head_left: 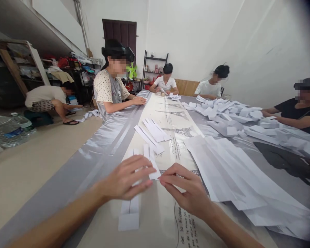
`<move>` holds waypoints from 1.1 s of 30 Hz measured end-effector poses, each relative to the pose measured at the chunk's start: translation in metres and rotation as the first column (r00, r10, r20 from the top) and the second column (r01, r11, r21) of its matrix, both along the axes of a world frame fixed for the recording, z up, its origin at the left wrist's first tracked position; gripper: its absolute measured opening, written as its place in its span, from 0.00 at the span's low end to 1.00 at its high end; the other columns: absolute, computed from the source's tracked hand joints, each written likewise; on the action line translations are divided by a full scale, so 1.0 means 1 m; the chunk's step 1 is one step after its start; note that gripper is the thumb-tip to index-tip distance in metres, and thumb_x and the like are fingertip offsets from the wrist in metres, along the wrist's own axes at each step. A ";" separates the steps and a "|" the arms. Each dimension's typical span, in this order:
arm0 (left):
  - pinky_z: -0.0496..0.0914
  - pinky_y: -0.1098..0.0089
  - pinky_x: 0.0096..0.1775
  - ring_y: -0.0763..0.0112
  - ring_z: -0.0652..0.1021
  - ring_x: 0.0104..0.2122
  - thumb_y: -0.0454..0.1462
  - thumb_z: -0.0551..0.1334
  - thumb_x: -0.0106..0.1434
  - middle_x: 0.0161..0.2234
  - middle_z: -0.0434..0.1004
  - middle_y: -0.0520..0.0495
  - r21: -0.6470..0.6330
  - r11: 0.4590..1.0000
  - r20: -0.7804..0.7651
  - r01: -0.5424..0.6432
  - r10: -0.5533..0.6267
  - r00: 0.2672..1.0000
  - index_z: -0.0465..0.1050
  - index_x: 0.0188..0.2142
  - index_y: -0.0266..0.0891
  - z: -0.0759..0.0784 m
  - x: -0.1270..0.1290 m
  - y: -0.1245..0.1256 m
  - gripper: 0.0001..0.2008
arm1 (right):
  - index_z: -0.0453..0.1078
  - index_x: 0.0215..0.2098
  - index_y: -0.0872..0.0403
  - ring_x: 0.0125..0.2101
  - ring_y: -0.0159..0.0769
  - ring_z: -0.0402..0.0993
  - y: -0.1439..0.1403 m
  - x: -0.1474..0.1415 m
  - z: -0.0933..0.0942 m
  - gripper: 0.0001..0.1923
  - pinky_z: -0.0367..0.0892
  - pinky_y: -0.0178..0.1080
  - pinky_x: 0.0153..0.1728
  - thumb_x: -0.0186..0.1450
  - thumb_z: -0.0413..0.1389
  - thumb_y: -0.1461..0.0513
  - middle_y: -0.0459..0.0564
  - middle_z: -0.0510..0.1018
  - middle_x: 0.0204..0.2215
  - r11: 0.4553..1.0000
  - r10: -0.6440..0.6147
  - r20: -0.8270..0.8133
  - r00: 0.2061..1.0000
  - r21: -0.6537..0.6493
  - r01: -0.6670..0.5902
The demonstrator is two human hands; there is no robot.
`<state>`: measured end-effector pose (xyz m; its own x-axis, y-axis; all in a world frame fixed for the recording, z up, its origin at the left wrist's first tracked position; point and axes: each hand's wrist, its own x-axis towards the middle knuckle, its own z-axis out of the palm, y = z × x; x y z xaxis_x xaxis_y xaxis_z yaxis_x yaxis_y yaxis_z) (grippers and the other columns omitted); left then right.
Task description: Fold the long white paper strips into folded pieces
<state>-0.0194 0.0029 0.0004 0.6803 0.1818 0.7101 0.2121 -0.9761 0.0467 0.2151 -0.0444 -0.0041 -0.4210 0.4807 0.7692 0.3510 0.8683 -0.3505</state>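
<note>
My left hand [130,177] hovers with its fingers stretched out over a folded white paper piece [129,218], which lies lengthwise on the table and is partly covered by the hand. Thumb and fingertips of my right hand [188,189] are pinched together at the near corner of a narrow white paper strip [153,162]. That strip reaches away from me, just beyond my left fingertips. More folded strips [155,131] lie a little farther up the table.
Long white paper sheets [229,172] fan out on the right, with a heap of folded papers [229,113] behind them. The tablecloth [93,155] is grey with a printed runner. Several people sit around the table; another person [50,98] crouches at left near water bottles [12,127].
</note>
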 end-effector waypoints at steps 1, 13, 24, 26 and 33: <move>0.74 0.63 0.40 0.64 0.76 0.38 0.33 0.57 0.71 0.38 0.77 0.41 0.067 0.998 -0.010 0.012 -0.011 1.000 0.71 0.47 0.34 0.002 0.002 -0.004 0.08 | 0.75 0.42 0.55 0.31 0.34 0.71 0.000 -0.002 0.000 0.10 0.69 0.37 0.28 0.68 0.56 0.73 0.51 0.76 0.31 1.000 0.005 -0.014 1.000 0.006 -0.005; 0.67 0.67 0.30 0.68 0.75 0.32 0.27 0.59 0.68 0.30 0.76 0.47 0.321 0.947 -0.014 -0.017 0.023 1.000 0.71 0.36 0.34 0.009 0.002 -0.012 0.05 | 0.75 0.39 0.55 0.31 0.35 0.72 -0.001 -0.004 0.004 0.08 0.71 0.38 0.28 0.67 0.58 0.72 0.51 0.76 0.31 0.997 0.015 -0.034 0.999 0.077 -0.013; 0.65 0.68 0.28 0.69 0.77 0.30 0.26 0.61 0.66 0.32 0.77 0.46 0.307 0.952 0.008 -0.007 0.004 1.000 0.72 0.38 0.35 -0.006 0.004 -0.012 0.05 | 0.74 0.39 0.55 0.32 0.35 0.72 0.003 0.005 0.004 0.07 0.72 0.39 0.31 0.67 0.59 0.71 0.51 0.76 0.32 0.998 0.042 0.076 0.996 0.050 -0.046; 0.65 0.68 0.28 0.69 0.76 0.30 0.26 0.61 0.66 0.31 0.77 0.46 0.291 0.957 0.024 -0.014 0.008 1.000 0.72 0.38 0.34 -0.004 0.004 -0.013 0.04 | 0.74 0.39 0.54 0.32 0.35 0.71 0.004 0.006 0.002 0.07 0.71 0.39 0.31 0.67 0.59 0.71 0.51 0.76 0.32 0.998 0.033 0.083 0.996 0.050 -0.038; 0.72 0.67 0.32 0.68 0.75 0.32 0.27 0.57 0.69 0.31 0.76 0.44 0.257 0.966 -0.005 0.003 -0.002 1.000 0.72 0.40 0.33 0.001 0.007 -0.016 0.06 | 0.73 0.37 0.55 0.30 0.34 0.70 0.000 -0.002 0.000 0.07 0.71 0.39 0.29 0.68 0.56 0.72 0.51 0.76 0.31 0.995 0.031 0.075 0.997 0.090 -0.038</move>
<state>-0.0128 -0.0129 0.0012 0.6838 -0.0083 0.7296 0.2091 -0.9558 -0.2069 0.2136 -0.0448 -0.0041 -0.4928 0.3939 0.7759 0.3420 0.9076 -0.2435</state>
